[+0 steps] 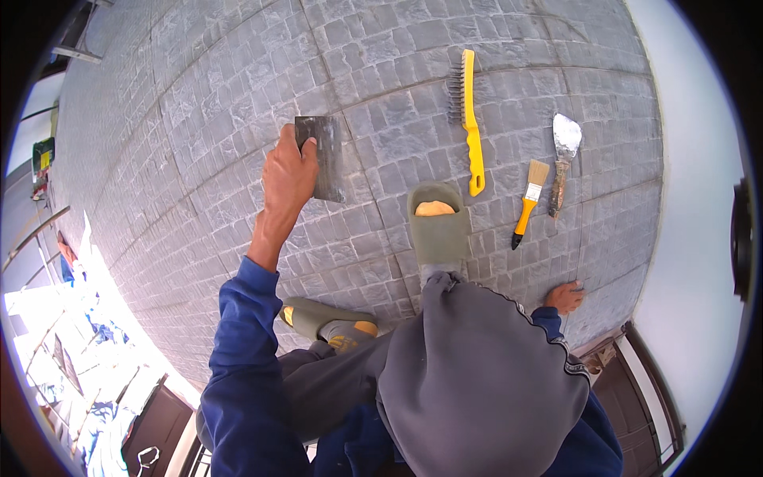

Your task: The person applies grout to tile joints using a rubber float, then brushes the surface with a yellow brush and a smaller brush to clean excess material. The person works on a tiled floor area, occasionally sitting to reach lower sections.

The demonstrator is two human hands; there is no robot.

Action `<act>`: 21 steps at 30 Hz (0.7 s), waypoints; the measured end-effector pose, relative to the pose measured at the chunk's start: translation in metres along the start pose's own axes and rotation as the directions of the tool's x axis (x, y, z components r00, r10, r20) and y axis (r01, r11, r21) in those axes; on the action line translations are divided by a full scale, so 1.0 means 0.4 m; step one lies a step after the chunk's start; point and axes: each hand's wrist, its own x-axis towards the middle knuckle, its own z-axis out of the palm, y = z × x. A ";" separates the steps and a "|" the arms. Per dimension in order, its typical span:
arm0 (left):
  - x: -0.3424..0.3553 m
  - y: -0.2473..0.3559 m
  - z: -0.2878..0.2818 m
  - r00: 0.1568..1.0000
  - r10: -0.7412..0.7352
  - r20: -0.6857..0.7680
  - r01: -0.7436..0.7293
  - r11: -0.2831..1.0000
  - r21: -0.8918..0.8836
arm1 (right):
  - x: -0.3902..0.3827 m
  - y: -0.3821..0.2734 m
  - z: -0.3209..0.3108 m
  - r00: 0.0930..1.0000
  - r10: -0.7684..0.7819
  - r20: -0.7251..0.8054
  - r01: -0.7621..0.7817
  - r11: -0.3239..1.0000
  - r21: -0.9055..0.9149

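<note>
My left hand (289, 172) is closed on the edge of a dark, flat, rectangular scraper (327, 163), thumb on its upper face and fingers behind. The scraper's face is smeared grey, and it lies close over the grey tiles; contact cannot be made out. My right hand (565, 296) rests on the floor at the right, partly behind my knee, holding nothing I can see. Nearest to it is a paintbrush (528, 203) with a yellow and black handle. Beside that lies a putty knife (563, 155) with a white-coated blade. A yellow wire brush (471, 131) lies farther off.
Grey stone-pattern tiles (230, 95) form the floor. A pale wall (691, 143) runs along the right. My feet in green slides (439, 236) stand between the hands, one forward. At the far left is a brightly lit area with clutter (103, 330) and a green object (44, 155).
</note>
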 end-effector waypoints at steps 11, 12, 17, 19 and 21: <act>0.041 0.088 0.030 0.992 -0.116 0.042 0.106 0.975 0.194 | -0.054 -0.114 -0.110 0.986 0.164 0.018 -0.165 0.986 0.034; 0.038 0.096 0.032 0.990 -0.127 0.054 0.112 0.968 0.224 | -0.055 -0.121 -0.115 0.984 0.177 0.031 -0.179 0.983 0.046; 0.031 0.102 0.041 0.990 -0.144 -0.001 0.141 0.966 0.218 | -0.051 -0.121 -0.119 0.984 0.172 0.053 -0.173 0.985 0.003; 0.028 0.098 0.045 0.990 -0.134 -0.036 0.138 0.974 0.178 | -0.046 -0.111 -0.106 0.986 0.160 0.039 -0.160 0.987 -0.008; 0.022 0.097 0.050 0.990 -0.118 -0.072 0.126 0.984 0.122 | -0.043 -0.097 -0.091 0.986 0.161 0.032 -0.161 0.987 -0.024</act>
